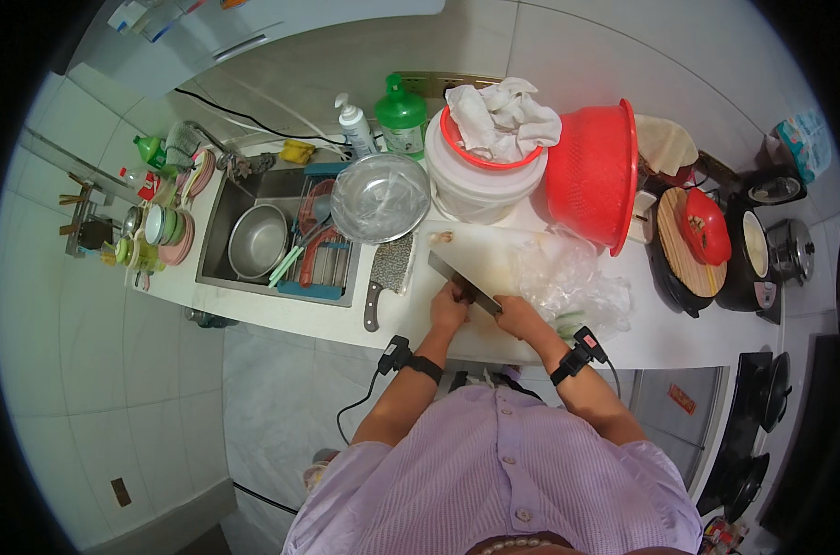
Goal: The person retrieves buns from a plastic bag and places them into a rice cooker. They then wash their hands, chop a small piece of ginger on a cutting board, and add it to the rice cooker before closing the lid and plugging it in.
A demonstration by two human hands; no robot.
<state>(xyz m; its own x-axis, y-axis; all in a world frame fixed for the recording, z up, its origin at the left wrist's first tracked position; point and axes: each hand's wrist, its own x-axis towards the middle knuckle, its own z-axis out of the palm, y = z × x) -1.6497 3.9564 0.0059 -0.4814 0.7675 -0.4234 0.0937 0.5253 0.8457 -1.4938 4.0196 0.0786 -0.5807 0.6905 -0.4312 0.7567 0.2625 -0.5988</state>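
Observation:
My right hand [519,318] grips a kitchen knife by its handle. The knife's broad steel blade [447,269] slants up and to the left across a pale cutting board [430,316]. Against the near side of the blade, the fingers of my left hand [449,306] are curled on a dark brown piece of food [465,286]. Blade and fingers partly cover the piece, so its kind is unclear. Near the board's far left corner lies a small pale food scrap [440,237]. Crumpled clear plastic bags [572,274] lie right of the knife, with green vegetable pieces [571,322] nearer me.
Left of the board lies a cleaver [389,270]. Behind it, a steel bowl [380,199] is covered with plastic film. The sink [208,260] holds a metal basin [258,241]. A white bucket [485,191] and a red plastic basket [590,177] stand at the back.

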